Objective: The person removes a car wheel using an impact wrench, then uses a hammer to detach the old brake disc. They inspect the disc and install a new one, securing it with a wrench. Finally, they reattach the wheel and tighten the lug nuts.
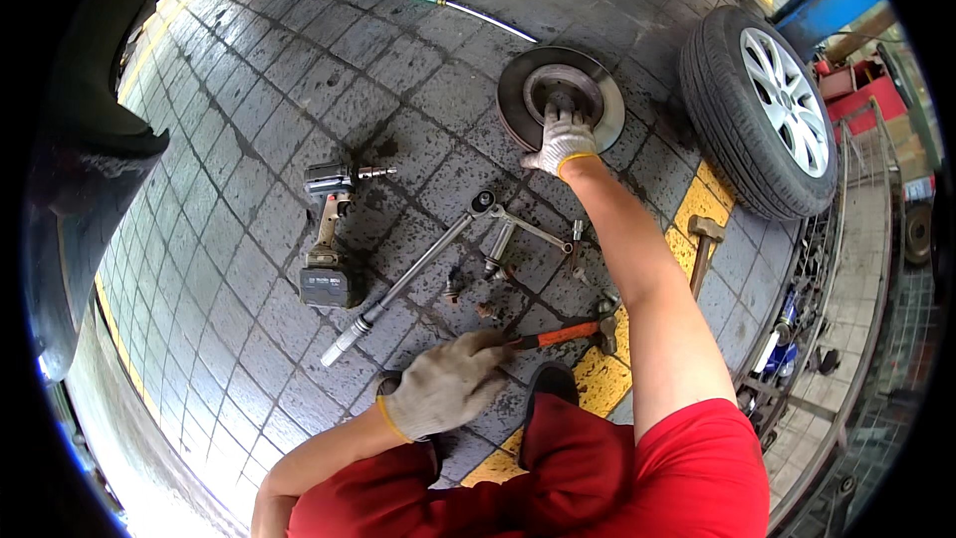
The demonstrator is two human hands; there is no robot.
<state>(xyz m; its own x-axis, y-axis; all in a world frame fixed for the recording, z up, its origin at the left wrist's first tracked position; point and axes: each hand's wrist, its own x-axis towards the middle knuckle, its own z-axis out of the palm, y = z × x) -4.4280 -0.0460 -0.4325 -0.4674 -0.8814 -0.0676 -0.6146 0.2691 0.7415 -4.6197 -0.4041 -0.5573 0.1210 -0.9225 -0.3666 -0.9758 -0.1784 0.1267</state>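
My left hand (448, 385), in a pale work glove, is low in the middle with its fingers closed at the dark end of a hammer (565, 336) with an orange handle. The hammer's head points right. My right hand (564, 135), also gloved, reaches forward onto a brake disc (610, 100) lying flat on the tiles. Its fingers bend into the disc's raised centre, and the fingertips are partly hidden there. Between my hands lie a long ratchet wrench (418, 277), a brake slide or cylinder-like metal part (500, 247) and several small bolts.
On the left stands a cordless impact wrench (330, 236). A long screwdriver (476, 13) lies beyond the disc. To the right are a wheel with its tyre (762, 112), a sledgehammer (704, 244) and a metal rack (797, 329). Car bodywork (105, 189) borders the left.
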